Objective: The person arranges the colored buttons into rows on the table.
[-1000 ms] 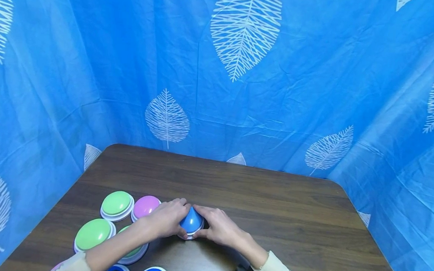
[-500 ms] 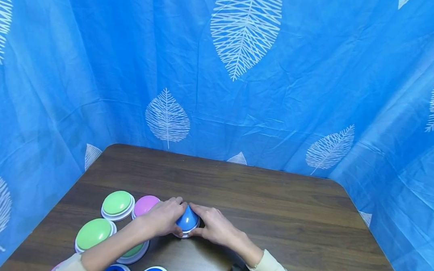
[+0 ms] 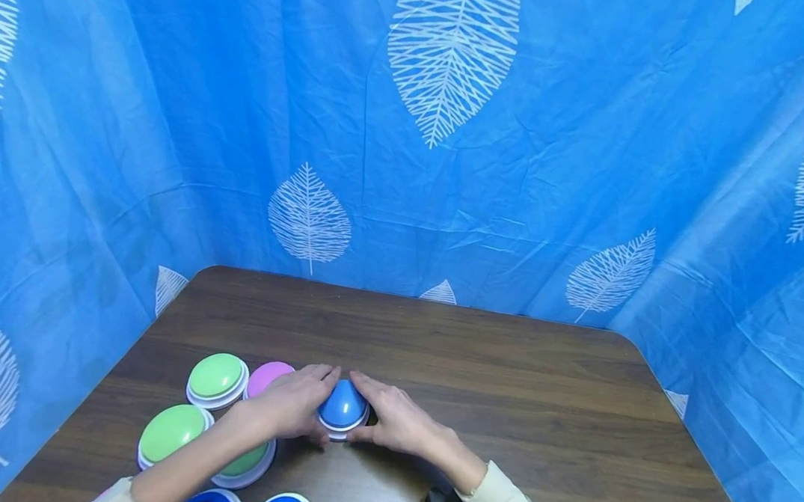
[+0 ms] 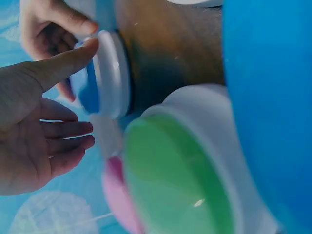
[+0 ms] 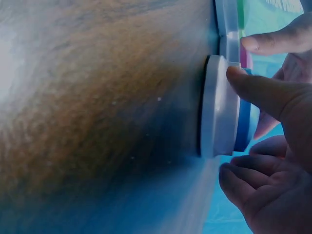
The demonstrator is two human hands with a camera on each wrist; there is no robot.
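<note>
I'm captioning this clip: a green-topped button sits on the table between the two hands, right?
The colour is wrong: a blue-topped button sits on the table between the left hand and the right hand, as the head view shows.

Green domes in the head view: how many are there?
3: a far green dome beside the pink dome, a nearer green dome, and a third green dome partly behind the left forearm. The arm could hide more.

A curtained booth: blue curtain (image 3: 547, 175) with white leaf prints (image 3: 454, 58) rises left, far and right around a dark wooden table (image 3: 491, 375).
</note>
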